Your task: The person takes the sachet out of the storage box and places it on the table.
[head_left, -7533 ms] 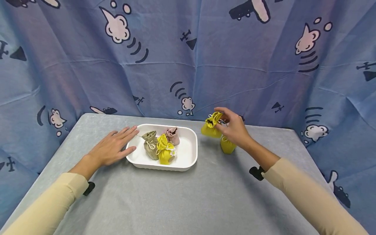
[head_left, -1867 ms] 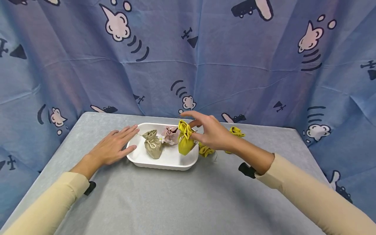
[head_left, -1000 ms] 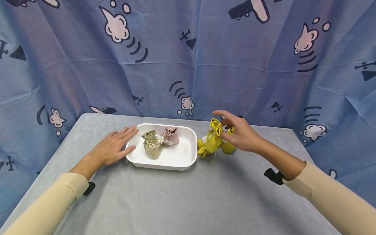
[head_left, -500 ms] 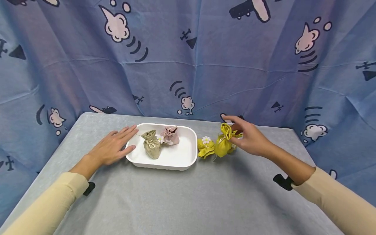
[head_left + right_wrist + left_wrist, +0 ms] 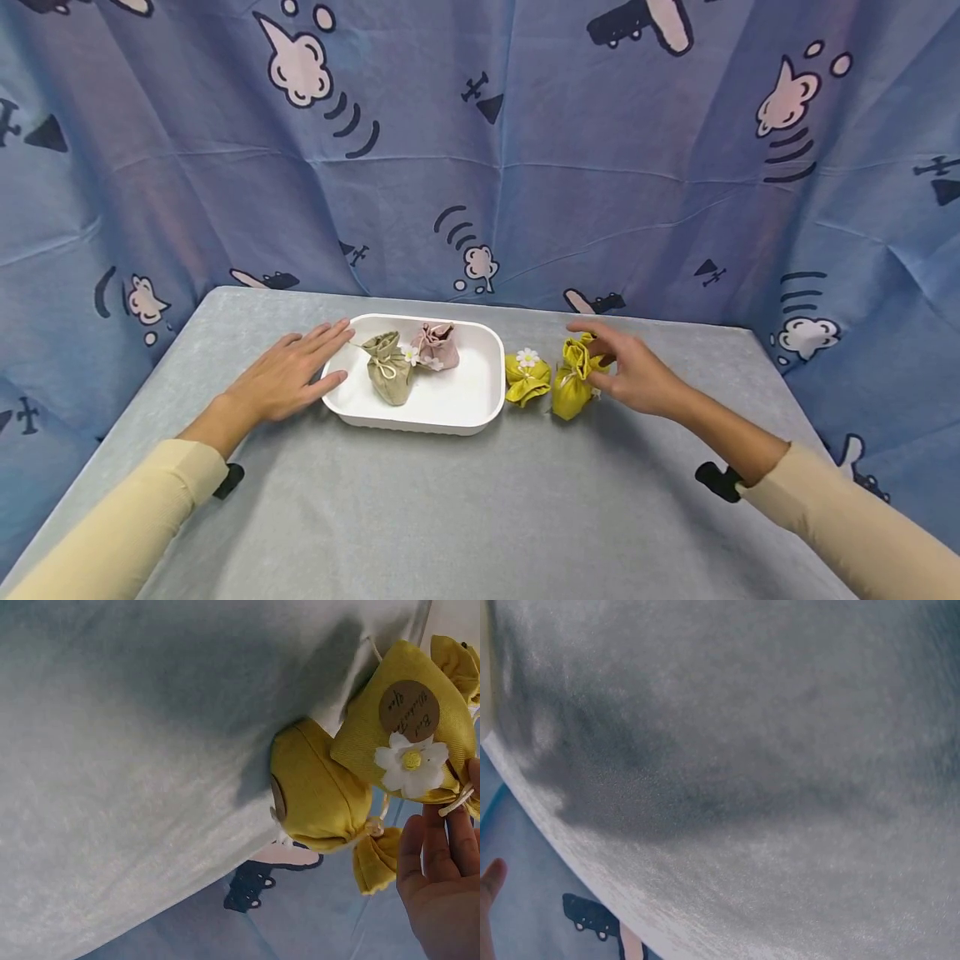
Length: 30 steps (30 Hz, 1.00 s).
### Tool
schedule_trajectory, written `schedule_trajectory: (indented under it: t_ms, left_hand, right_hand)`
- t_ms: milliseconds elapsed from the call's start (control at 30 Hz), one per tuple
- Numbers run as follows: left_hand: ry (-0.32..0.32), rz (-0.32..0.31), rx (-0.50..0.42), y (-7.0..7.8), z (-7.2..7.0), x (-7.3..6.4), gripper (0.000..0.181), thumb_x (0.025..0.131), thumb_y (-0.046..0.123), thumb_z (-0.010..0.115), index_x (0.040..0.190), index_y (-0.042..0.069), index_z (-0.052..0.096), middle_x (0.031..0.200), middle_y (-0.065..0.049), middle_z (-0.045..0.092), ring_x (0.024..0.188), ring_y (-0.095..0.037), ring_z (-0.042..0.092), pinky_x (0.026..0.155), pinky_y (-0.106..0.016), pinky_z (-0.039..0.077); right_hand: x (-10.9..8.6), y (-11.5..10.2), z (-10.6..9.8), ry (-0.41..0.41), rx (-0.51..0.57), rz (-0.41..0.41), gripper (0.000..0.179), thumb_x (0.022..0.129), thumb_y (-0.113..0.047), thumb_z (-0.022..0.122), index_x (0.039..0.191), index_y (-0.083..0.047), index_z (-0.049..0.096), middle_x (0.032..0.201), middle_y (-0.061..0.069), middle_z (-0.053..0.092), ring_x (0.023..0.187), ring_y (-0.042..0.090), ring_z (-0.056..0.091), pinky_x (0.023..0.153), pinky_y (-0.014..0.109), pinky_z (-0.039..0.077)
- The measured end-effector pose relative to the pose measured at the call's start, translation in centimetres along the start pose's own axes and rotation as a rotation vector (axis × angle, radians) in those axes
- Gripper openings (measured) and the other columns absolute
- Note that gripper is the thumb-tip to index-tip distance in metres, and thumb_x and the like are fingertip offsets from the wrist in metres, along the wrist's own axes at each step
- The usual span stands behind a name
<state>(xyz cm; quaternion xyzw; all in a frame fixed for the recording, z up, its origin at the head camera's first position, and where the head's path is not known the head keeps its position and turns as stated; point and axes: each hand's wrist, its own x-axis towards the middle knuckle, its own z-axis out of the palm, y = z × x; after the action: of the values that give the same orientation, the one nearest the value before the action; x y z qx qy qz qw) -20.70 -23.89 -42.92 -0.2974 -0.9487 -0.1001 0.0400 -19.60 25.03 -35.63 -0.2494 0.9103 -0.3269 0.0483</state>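
Observation:
My right hand (image 5: 637,371) pinches a yellow drawstring pouch (image 5: 572,395) by its gathered neck, low over the table right of the tray. In the right wrist view this pouch (image 5: 409,720) shows a round brown label and a white flower. A second yellow pouch (image 5: 319,784) is close by, mostly hidden behind the hand in the head view. Between them and the tray, a third yellow pouch (image 5: 527,382) bears a white daisy. My left hand (image 5: 285,373) lies with extended fingers at the left rim of the white tray (image 5: 450,412). Inside are an olive pouch (image 5: 389,375) and a pink pouch (image 5: 437,346).
A grey cloth-covered table (image 5: 450,517) lies under everything. Behind its far edge hangs a blue printed curtain (image 5: 420,217). Only the table surface, the curtain and a bit of finger (image 5: 491,881) show in the left wrist view.
A yellow pouch that lay in the tray has been lifted out by my right hand, carried right and lowered beside the other yellow pouches. My left hand has stayed still.

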Motion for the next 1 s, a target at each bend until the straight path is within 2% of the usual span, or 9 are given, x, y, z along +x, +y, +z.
schedule_trajectory:
  t_ms: [167,500,667,1000]
  left_hand:
    - [-0.001,-0.002,0.001,0.0,0.1,0.0,0.065,0.103,0.044,0.047,0.157,0.01,0.032,0.163,-0.008,0.028,0.144,-0.037,0.033,0.108,-0.058,0.031]
    - [0.003,0.0,-0.006,0.0,0.1,0.0,0.065,0.103,0.043,0.047,0.157,0.011,0.032,0.163,-0.008,0.028,0.144,-0.037,0.033,0.108,-0.058,0.032]
    - [0.001,0.0,-0.007,0.0,0.0,-0.1,0.064,0.103,0.043,0.046,0.157,0.011,0.031,0.163,-0.008,0.027,0.144,-0.037,0.033,0.108,-0.059,0.032]
    - [-0.003,0.0,0.003,-0.1,0.0,0.0,0.064,0.103,0.044,0.046,0.157,0.011,0.032,0.163,-0.008,0.028,0.144,-0.037,0.033,0.108,-0.058,0.032]
  right_hand:
    - [0.1,0.5,0.6,0.004,0.027,0.02,0.068,0.081,0.012,0.069,0.143,-0.007,0.048,0.114,0.015,0.068,0.097,0.027,0.066,0.081,0.047,0.054]
    - [0.1,1.2,1.6,-0.057,0.038,0.066,0.066,0.085,0.002,0.074,0.144,-0.006,0.047,0.113,0.012,0.068,0.1,0.025,0.065,0.085,0.047,0.053]
    - [0.3,0.7,1.2,-0.068,0.021,0.052,0.069,0.085,-0.002,0.075,0.146,-0.007,0.044,0.121,0.016,0.065,0.11,0.03,0.064,0.089,0.05,0.053]
    - [1.8,-1.4,1.1,-0.063,0.033,0.031,0.068,0.086,-0.01,0.078,0.146,-0.009,0.046,0.123,0.013,0.066,0.116,0.032,0.061,0.1,0.056,0.046]
